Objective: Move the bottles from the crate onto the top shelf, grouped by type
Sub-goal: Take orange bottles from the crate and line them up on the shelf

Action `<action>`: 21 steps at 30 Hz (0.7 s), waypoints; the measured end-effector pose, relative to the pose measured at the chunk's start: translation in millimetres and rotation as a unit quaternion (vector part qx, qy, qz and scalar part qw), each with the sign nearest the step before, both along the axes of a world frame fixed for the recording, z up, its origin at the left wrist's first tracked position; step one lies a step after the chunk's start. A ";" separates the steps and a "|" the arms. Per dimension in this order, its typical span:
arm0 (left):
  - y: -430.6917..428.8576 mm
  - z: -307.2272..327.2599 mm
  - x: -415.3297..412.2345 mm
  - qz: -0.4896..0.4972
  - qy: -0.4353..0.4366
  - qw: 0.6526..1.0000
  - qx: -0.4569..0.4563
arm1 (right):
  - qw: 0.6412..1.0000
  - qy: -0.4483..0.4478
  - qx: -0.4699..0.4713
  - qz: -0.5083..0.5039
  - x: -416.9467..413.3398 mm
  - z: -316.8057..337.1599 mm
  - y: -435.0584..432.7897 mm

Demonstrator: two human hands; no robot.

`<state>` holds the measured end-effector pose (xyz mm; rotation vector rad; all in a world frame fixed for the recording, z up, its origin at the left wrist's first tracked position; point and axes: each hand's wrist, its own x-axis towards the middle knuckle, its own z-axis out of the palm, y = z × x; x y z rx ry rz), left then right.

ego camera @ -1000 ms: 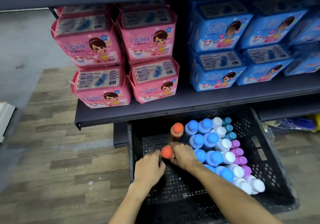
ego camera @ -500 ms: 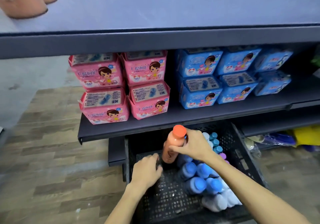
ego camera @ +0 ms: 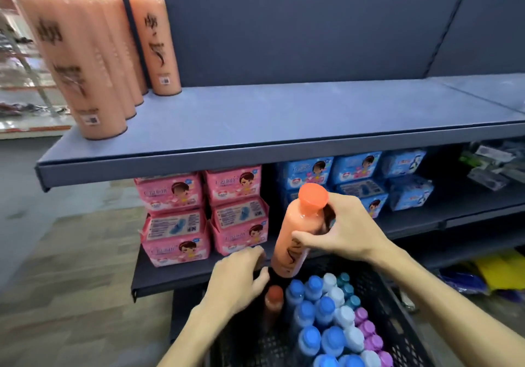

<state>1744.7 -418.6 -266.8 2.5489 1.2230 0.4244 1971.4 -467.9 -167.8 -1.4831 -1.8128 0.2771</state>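
Orange-capped peach bottle point(ego camera: 295, 220), black script, tilted

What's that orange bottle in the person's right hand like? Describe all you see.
The orange bottle is tall, slim, glossy like plastic, peach-coloured with dark script down its side and a brighter orange flared cap. It is held above the rear left of the crate, cap tilted slightly right. The right hand grips its upper half, thumb across the front. The left hand hovers beside its base; contact is unclear.
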 end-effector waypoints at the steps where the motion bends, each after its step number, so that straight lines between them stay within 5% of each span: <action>1: -0.1 12.1 -0.5 -0.006 -0.012 1.000 0.017 | 1.000 -0.002 0.013 0.002 0.0 12.6 -1.0; 11: -9.8 132.4 -10.1 -0.043 -0.141 0.981 0.126 | 0.993 0.028 0.112 0.014 -3.9 118.0 -11.3; 21: -2.6 215.6 -23.0 -0.034 -0.135 0.964 0.227 | 0.986 0.001 0.159 0.051 -8.7 210.9 -3.6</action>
